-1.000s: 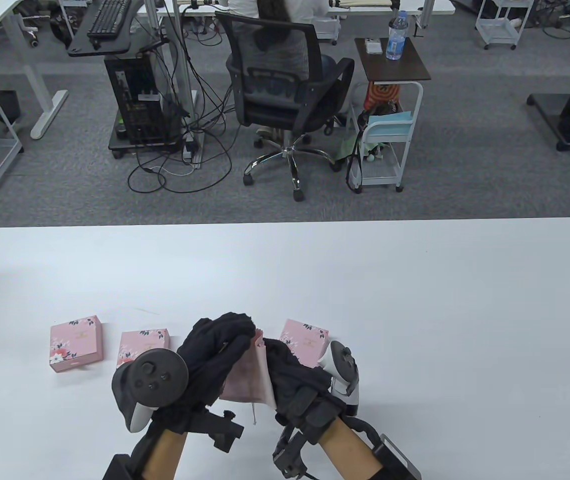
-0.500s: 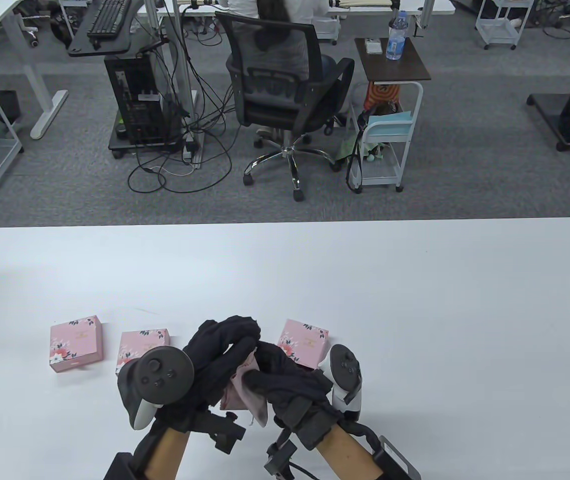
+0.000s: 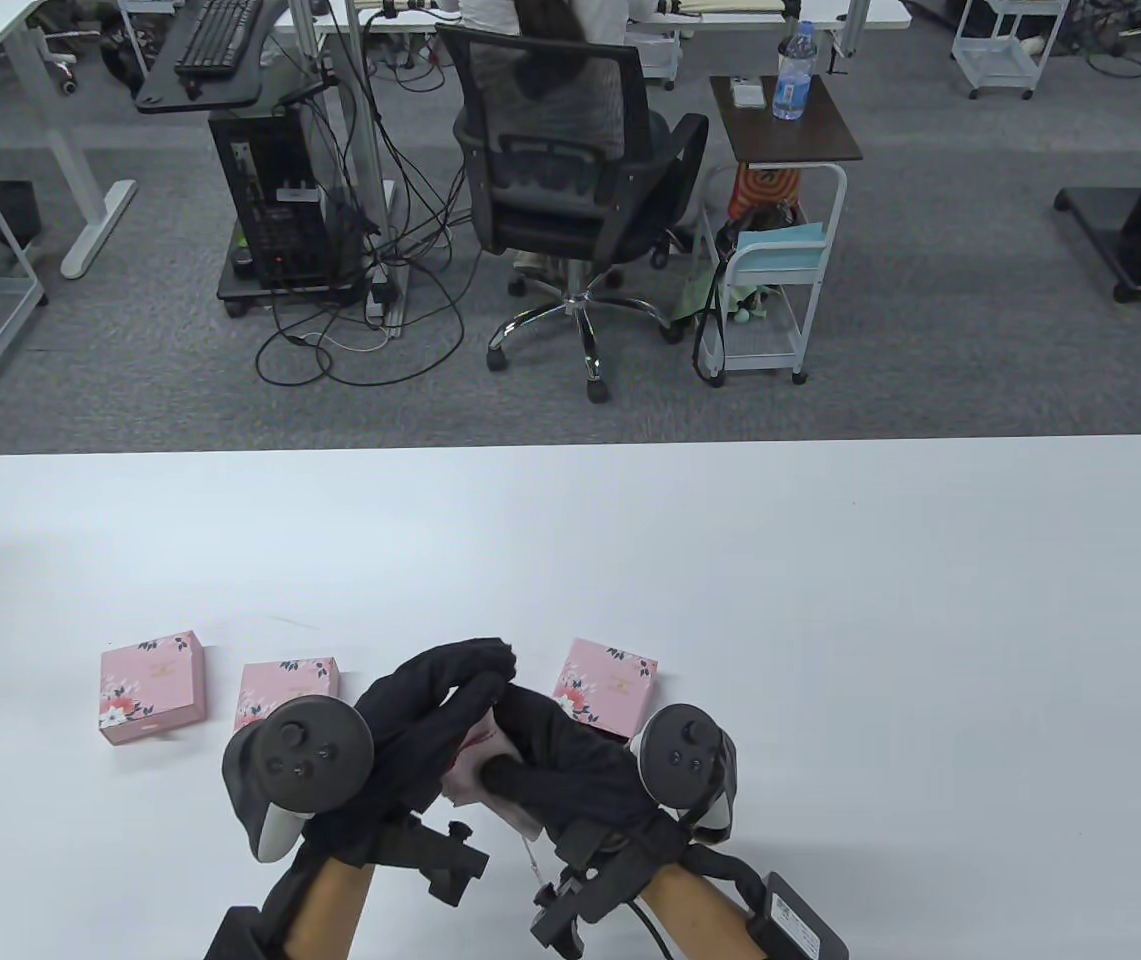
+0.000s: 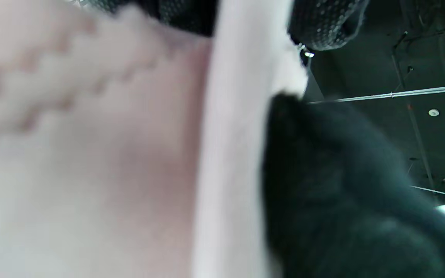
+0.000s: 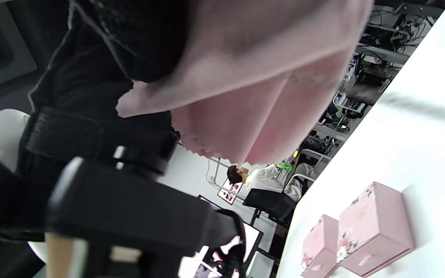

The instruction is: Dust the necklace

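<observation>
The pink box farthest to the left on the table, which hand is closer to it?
The left hand. It is raised just right of the leftmost box, with another box between them. The right hand is farther right, beyond the left hand, holding the pink cloth with it.

Bright, even light (wrist views blurred).

A blurred pale pink cloth (image 4: 102, 154) fills the left and middle of the left wrist view, its pinked zigzag edge running across the upper left. A fold of it stands as a lighter vertical band. Just right of that band a black gloved finger (image 4: 338, 200) presses against the cloth. Another gloved fingertip (image 4: 323, 23) hangs at the top edge.
</observation>
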### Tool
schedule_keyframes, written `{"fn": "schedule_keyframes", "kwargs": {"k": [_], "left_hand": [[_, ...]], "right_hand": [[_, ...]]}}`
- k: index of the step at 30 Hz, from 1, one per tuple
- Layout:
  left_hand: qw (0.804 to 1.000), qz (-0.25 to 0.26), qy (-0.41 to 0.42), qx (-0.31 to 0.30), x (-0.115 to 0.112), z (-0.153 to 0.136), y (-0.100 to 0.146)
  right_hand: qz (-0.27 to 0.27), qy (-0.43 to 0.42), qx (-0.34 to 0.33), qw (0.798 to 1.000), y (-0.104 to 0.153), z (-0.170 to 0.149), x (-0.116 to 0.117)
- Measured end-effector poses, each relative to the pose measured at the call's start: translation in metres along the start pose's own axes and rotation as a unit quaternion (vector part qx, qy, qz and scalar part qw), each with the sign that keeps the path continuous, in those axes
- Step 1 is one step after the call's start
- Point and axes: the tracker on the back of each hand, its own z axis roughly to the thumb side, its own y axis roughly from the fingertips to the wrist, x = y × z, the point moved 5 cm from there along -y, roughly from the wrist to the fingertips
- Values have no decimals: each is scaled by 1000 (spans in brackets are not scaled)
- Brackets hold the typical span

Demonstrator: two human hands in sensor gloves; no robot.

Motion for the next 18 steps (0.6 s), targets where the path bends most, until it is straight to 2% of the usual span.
{"fn": "schedule_keyframes", "kwargs": {"k": [8, 18], "left_hand": [[1000, 22, 1, 0, 9, -3, 1], [999, 32, 11, 0, 15, -4, 2]], "right_hand": [[-12, 83, 3, 997, 1, -5, 0], [53, 113, 14, 992, 0, -13, 14]]}}
